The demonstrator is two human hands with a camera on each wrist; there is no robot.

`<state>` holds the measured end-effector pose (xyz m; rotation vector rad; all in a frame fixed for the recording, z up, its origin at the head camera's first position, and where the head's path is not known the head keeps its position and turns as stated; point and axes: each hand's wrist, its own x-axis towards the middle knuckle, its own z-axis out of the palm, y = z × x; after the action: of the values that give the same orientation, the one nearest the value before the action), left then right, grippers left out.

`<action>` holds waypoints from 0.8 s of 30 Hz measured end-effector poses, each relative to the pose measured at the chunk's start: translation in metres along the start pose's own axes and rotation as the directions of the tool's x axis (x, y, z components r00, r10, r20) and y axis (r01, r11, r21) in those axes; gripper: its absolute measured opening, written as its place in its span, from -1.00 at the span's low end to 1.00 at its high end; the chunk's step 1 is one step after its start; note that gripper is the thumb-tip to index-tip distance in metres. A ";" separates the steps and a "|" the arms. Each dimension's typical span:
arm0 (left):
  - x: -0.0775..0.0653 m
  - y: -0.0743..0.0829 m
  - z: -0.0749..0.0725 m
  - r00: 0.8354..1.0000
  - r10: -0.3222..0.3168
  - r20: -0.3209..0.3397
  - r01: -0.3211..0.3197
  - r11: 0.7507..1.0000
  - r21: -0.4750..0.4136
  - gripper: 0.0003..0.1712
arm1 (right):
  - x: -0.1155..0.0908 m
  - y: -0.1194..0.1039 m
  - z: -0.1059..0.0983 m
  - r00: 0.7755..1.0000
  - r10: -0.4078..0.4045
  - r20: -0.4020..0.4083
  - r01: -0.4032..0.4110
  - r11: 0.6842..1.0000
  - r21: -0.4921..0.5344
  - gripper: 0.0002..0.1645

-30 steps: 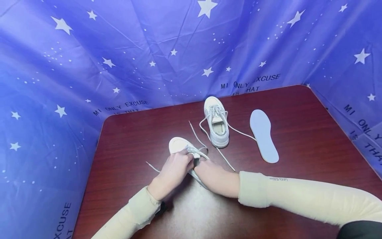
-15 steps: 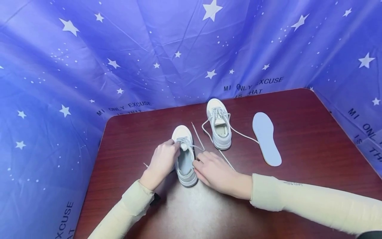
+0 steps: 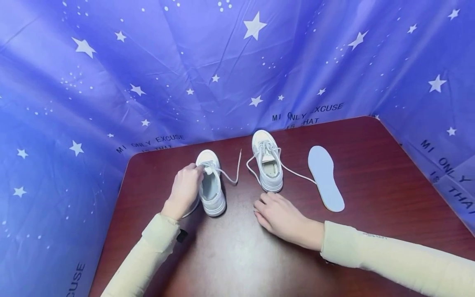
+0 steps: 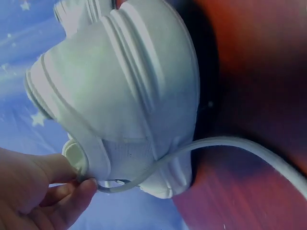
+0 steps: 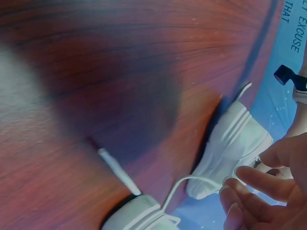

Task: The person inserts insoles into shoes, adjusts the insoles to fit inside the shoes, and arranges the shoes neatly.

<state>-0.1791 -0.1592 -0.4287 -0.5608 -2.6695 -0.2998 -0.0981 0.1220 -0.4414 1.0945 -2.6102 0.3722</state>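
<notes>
A white sneaker [image 3: 214, 205] with a grey-blue insole [image 3: 210, 186] inside stands left of centre on the table, toe away from me. My left hand [image 3: 186, 188] pinches its left edge by the lace holes; in the left wrist view, thumb and fingertips close on that edge beside the pale lace [image 4: 225, 141]. Another length of lace [image 3: 233, 181] trails off the shoe's right side. My right hand [image 3: 283, 216] hovers over the table, fingers loosely bent and holding nothing, just nearer than the heel of a second white sneaker [image 3: 271, 182].
Right of the second sneaker lies a loose pale insole [image 3: 326, 179], with a lace end [image 3: 300, 176] reaching its edge. Both stand on a dark red wooden table [image 3: 375, 181]. A blue curtain [image 3: 208, 53] printed with stars hangs close behind the table and along its sides.
Both hands worked at the first sneaker's opening earlier. My left hand has since shifted that sneaker leftward, and my right hand has let go and drawn off to the right.
</notes>
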 end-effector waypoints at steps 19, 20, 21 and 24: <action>0.015 -0.036 0.016 0.997 -0.073 -0.038 0.073 0.997 0.006 -0.93 | -0.023 0.013 0.013 0.998 0.050 0.026 -0.049 0.998 -0.038 -0.85; 0.015 -0.036 0.015 0.996 -0.077 -0.032 0.077 0.997 0.001 -0.94 | -0.023 0.014 0.013 0.998 0.053 0.028 -0.052 0.998 -0.038 -0.85; 0.015 -0.035 0.014 0.996 -0.082 -0.027 0.082 0.997 -0.003 -0.94 | -0.023 0.015 0.013 0.998 0.056 0.029 -0.055 0.998 -0.040 -0.85; 0.015 -0.034 0.012 0.996 -0.092 -0.014 0.092 0.996 -0.012 -0.90 | -0.024 0.016 0.013 0.997 0.069 0.031 -0.068 0.997 -0.039 -0.85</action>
<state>-0.2101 -0.1810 -0.4376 -0.4379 -2.6859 -0.3444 -0.0953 0.1443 -0.4638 1.0087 -2.6776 0.3210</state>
